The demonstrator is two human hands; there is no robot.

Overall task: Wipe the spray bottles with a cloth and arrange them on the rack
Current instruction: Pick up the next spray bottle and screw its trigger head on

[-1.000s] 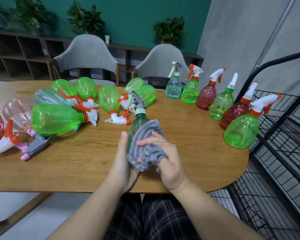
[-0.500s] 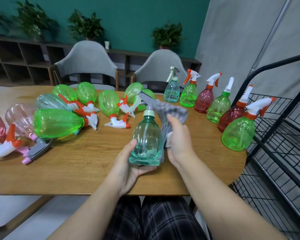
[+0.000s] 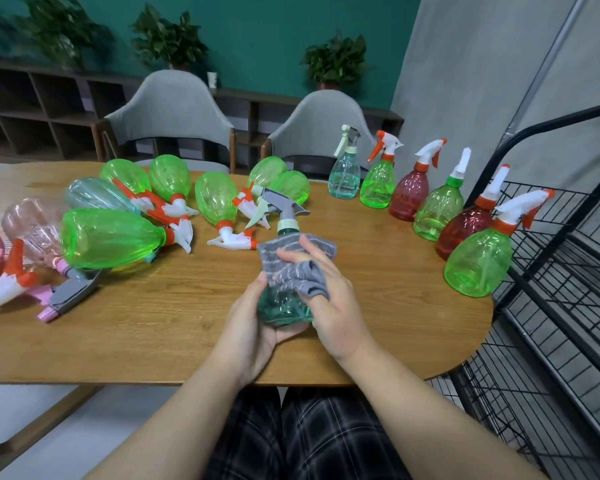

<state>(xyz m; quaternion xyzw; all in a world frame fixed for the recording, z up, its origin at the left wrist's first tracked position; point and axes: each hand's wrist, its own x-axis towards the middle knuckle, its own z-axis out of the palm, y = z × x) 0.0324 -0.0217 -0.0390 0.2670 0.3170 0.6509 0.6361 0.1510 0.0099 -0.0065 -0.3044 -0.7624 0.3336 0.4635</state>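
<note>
The left hand (image 3: 253,327) grips an upright teal see-through plastic spray bottle (image 3: 283,306); the right hand (image 3: 329,306) presses a grey ribbed cloth (image 3: 295,268) against it, with a black wire rack (image 3: 551,306) at right.

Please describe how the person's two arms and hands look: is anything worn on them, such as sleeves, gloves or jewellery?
Both arms are bare from the bottom edge of the picture to the wrists: no sleeves show. The left hand and the right hand wear no gloves, and no rings, watch or bracelet can be seen. Below the arms, dark plaid trousers with thin pale lines cover the lap.
</note>
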